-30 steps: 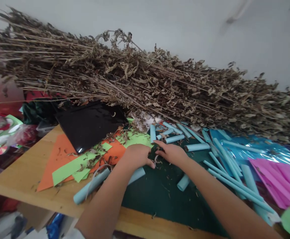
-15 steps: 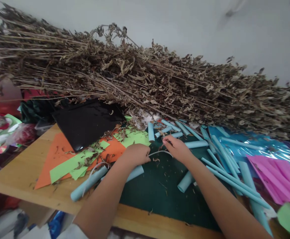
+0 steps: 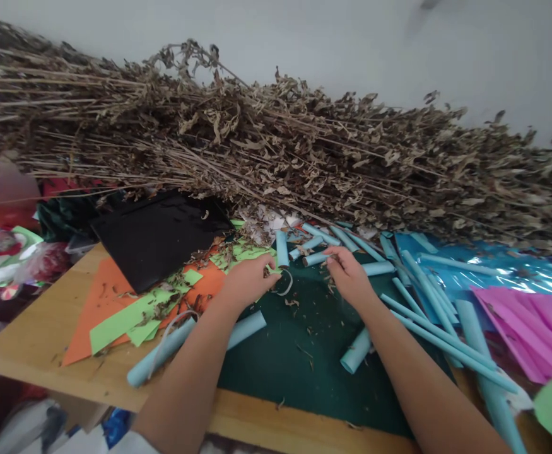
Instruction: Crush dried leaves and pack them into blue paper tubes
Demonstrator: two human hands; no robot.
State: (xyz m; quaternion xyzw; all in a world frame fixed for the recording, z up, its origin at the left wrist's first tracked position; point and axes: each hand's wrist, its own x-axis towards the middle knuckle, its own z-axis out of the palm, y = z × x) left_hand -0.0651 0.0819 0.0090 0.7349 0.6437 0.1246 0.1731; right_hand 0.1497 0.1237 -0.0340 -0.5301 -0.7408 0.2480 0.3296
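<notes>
While it curls, the wire loop [image 3: 286, 285] hangs just right of the left hand [image 3: 248, 282] — touching.

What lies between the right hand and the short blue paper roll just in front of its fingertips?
Nothing visible. The right hand reaches with its fingertips right at the short blue paper roll on the green mat; only small dry leaf crumbs lie around. The left hand is beside it, holding a thin curled strip.
</notes>
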